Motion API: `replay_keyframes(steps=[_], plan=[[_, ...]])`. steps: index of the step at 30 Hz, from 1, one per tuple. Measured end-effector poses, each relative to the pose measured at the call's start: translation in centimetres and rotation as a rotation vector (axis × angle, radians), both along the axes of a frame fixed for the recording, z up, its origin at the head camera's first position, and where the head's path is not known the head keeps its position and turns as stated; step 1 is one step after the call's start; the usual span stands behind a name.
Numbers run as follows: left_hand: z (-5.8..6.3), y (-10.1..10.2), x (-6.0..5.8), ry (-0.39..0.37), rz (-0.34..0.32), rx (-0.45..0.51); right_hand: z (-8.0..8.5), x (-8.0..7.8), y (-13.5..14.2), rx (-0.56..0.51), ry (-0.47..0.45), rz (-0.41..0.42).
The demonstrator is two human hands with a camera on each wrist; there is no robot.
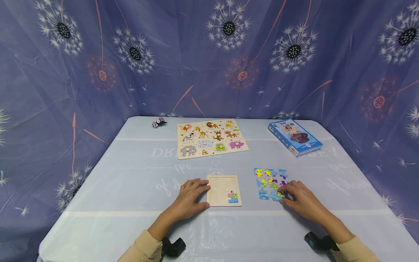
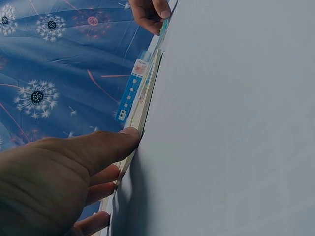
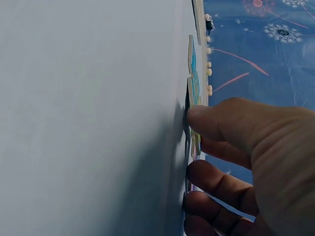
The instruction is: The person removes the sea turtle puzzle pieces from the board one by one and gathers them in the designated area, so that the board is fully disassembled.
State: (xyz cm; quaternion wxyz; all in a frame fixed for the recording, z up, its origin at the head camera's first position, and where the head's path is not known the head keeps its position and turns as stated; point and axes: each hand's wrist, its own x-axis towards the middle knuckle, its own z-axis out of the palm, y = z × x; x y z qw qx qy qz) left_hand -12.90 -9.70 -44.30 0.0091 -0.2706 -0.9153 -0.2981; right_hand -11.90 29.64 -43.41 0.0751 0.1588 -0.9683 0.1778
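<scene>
A square wooden puzzle tray [image 1: 223,189] lies on the table with one jigsaw piece [image 1: 233,197] in its lower right corner. My left hand [image 1: 191,197] rests against the tray's left edge; in the left wrist view its thumb [image 2: 115,143] lies fairly straight along the rim. To the right, several loose jigsaw pieces [image 1: 263,182] with blue, yellow, green and purple print lie grouped. My right hand [image 1: 302,200] pinches a blue and green puzzle piece [image 1: 276,196] at the group's lower right. In the right wrist view, the thumb [image 3: 216,120] presses that piece's edge, which looks slightly raised.
Behind the tray lies a wooden animal peg puzzle board [image 1: 212,139]. A blue box [image 1: 295,137] lies at the back right, and a small dark figurine [image 1: 159,122] sits at the back left. A patterned curtain [image 1: 183,54] hangs behind the table.
</scene>
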Motion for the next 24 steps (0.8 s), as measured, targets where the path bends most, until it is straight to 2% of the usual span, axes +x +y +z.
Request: replay_keyframes(steps=[24], plan=[[0.01,-0.10,0.06,-0.002,-0.008,0.007,0.35,0.04,-0.26,0.016,-0.005,0.000]])
